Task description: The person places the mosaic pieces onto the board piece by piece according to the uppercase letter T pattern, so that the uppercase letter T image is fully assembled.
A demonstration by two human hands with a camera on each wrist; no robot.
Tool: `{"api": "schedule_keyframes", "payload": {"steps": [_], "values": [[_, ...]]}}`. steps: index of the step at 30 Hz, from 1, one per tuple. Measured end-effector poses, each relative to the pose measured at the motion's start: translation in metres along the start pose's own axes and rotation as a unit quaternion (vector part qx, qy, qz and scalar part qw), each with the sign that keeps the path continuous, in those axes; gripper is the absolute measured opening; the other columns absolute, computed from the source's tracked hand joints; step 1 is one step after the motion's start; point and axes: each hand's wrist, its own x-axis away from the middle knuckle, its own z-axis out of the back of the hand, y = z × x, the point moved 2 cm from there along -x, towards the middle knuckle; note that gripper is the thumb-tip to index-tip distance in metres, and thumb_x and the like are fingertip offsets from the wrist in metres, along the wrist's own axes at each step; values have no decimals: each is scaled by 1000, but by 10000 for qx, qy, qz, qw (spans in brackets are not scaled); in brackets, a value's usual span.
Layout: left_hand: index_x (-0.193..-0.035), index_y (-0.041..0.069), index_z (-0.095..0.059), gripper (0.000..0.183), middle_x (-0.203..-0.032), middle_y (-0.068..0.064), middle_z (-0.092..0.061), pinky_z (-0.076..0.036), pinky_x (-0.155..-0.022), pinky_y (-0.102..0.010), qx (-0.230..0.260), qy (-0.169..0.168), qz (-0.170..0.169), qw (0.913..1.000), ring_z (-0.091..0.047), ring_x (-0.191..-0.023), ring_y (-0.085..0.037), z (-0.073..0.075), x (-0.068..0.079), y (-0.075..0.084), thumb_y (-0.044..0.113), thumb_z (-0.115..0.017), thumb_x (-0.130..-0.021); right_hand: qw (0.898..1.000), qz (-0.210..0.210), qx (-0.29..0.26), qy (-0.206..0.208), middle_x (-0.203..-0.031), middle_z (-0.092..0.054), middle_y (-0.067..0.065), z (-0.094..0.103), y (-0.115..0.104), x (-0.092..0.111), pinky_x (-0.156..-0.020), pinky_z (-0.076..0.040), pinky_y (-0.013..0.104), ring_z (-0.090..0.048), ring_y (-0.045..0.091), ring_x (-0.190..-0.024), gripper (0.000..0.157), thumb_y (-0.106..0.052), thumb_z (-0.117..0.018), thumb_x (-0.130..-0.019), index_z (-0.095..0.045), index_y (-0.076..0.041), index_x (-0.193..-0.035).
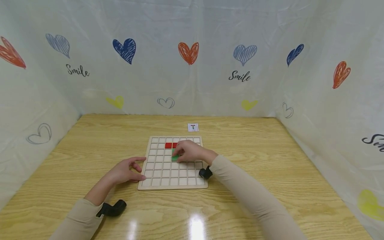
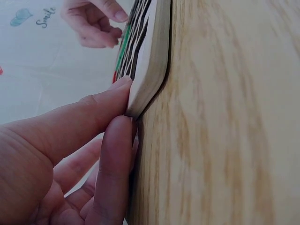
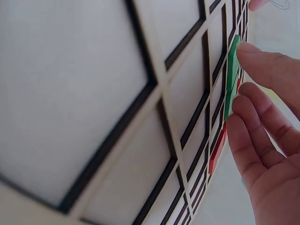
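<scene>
A square wooden grid board lies flat on the table. My right hand is over its upper middle, thumb and fingers bent. Their tips touch the green tiles, which sit in the grid cells. Red tiles lie in a row just beyond the green ones, partly covered by this hand. At the board's left side is my left hand, index finger extended and fingertips at the edge. Close up in the left wrist view, the left fingertips touch the board's rim near a corner.
A small card with a red and green T-shaped pattern on a grid lies behind the board. Black cameras are strapped at the left wrist and right wrist. A white curtain with printed hearts encloses the wooden table.
</scene>
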Motion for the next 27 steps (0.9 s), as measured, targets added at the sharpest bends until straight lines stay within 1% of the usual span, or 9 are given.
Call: {"api": "schedule_keyframes", "payload": {"steps": [3, 7, 11, 15, 20, 27], "values": [[-136, -6, -40, 76, -89, -11, -53, -49, -58, -29, -13, 6, 25, 10000, -53, -66, -18, 0, 1, 1, 6, -80, -72, 9999, 159, 4, 27, -90, -59, 1, 3, -1, 5, -73, -43, 21, -52, 12, -81, 18, -4, -72, -80, -73, -7, -98], [-136, -6, -40, 76, -89, -11, -53, -49, -58, -29, -5, 7, 47, 10000, -52, -66, -18, 0, 1, 3, 6, -80, -72, 9993, 378, 59, 2, -89, -59, 4, 5, -2, 12, -72, -42, 21, -51, 15, -79, 19, -3, -70, -81, -72, -5, -100], [-135, -6, -40, 76, -89, -11, -52, -49, -58, -29, 2, 0, 59, 10000, -52, -67, -17, 0, 2, 2, 6, -80, -72, 9988, 488, 84, -33, -91, -60, 2, 6, 0, 21, -74, -44, 21, -51, 12, -80, 19, -5, -71, -82, -72, -5, -101], [-135, -6, -40, 76, -89, -11, -52, -49, -58, -29, -15, 1, 47, 10000, -52, -67, -17, -1, 2, 2, 7, -80, -72, 9988, 481, 96, -56, -91, -61, 1, 6, 0, 30, -76, -44, 22, -52, 12, -81, 21, -5, -72, -81, -72, -5, -101], [-135, -7, -41, 75, -89, -11, -53, -49, -58, -29, -29, 7, 1, 10000, -53, -67, -17, -1, 2, 3, 7, -80, -72, 9993, 370, 60, -82, -92, -60, 0, 8, 1, 44, -78, -44, 24, -53, 14, -84, 20, -6, -71, -81, -72, -6, -102], [-135, -7, -40, 76, -89, -11, -53, -49, -58, -29, -41, 18, -23, 10000, -52, -67, -18, -1, 2, 2, 8, -80, -73, 9989, 467, 15, -35, -92, -60, 3, 9, 6, 61, -79, -45, 25, -55, 15, -87, 19, -5, -71, -81, -72, -4, -101]]}}
